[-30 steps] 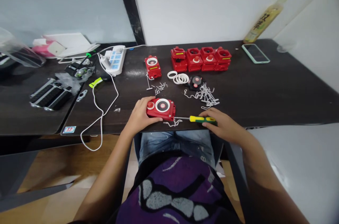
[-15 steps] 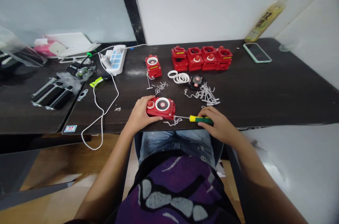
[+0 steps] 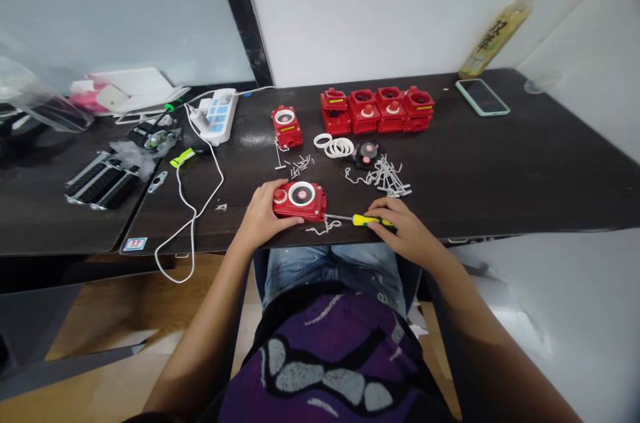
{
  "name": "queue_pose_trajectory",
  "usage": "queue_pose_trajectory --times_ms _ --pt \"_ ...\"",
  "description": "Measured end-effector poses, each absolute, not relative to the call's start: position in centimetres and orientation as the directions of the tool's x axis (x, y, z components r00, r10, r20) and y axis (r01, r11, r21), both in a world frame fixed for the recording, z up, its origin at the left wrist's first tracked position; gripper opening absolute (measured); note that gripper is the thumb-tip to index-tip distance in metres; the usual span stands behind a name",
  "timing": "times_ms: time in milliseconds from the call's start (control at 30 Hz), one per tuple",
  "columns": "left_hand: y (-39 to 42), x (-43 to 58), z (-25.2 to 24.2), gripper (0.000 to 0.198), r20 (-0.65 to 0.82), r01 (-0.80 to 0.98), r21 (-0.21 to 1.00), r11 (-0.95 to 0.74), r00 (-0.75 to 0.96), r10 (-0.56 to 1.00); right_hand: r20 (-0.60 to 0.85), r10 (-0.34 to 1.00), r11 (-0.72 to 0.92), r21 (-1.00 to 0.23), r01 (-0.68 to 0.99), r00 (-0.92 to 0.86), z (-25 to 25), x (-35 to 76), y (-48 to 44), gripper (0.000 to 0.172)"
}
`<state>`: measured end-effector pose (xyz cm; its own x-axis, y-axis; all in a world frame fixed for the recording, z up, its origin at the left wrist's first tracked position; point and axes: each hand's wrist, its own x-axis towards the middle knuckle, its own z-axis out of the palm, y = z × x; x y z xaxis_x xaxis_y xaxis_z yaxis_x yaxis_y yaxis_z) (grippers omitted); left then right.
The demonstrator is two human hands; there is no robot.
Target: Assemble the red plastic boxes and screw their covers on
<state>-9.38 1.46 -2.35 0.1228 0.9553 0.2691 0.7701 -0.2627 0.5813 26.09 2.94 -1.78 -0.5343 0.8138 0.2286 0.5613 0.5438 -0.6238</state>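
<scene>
**While the left hand steadies a red box, the right holds a screwdriver to its side**

Where the dark table meets the seated person's lap, a red box lies flat at the middle of the near edge. Its white-ringed dial faces up. The left hand is wrapped around the box's left end, with the fingers over the top and the thumb along the near side.

The right hand lies just to the right, closed around the handle of a yellow-and-green screwdriver. The tool lies almost level with the tabletop. Its metal shaft points left and its tip meets the right side of the box, so the box sits between the two hands. A scrap of white wire curls just below the shaft at the table edge.

Farther in, small screws lie scattered beyond the box, and white fasteners are heaped beyond the right hand. White rings and a black round part lie between them. A single red unit stands behind the screws.

Four more red units stand in a row nearer the far edge. A phone lies toward the far right corner beside a leaning bottle. A power strip sits at the far left, and its white cable loops over the near edge.
</scene>
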Motion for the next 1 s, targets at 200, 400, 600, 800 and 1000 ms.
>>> queue_pose_trajectory --times_ms 200,400,600,800,1000 --pt "1.5 -9.4 -2.4 0.088 0.266 0.768 0.588 -0.252 0.111 0.958 0.244 0.824 0.549 -0.569 0.613 -0.511 -2.1 25.6 2.8 0.017" --pt "1.5 -9.4 -2.4 0.088 0.276 0.768 0.585 -0.262 0.116 0.954 0.215 0.856 0.507 -0.524 0.684 -0.471 -2.5 26.2 3.0 0.045" --pt "1.4 -9.5 -2.4 0.088 0.272 0.766 0.588 -0.260 0.115 0.955 0.236 0.838 0.530 -0.565 0.632 -0.492 -2.2 27.0 3.3 0.023" --pt "1.4 -9.5 -2.3 0.087 0.277 0.754 0.602 -0.263 0.112 0.954 0.260 0.870 0.485 -0.608 0.628 -0.420 -2.5 26.4 3.4 0.021" --pt "1.3 -9.4 -2.2 0.086 0.272 0.757 0.600 -0.258 0.110 0.956 0.231 0.863 0.484 -0.636 0.601 -0.449 -2.3 26.2 3.4 0.023"
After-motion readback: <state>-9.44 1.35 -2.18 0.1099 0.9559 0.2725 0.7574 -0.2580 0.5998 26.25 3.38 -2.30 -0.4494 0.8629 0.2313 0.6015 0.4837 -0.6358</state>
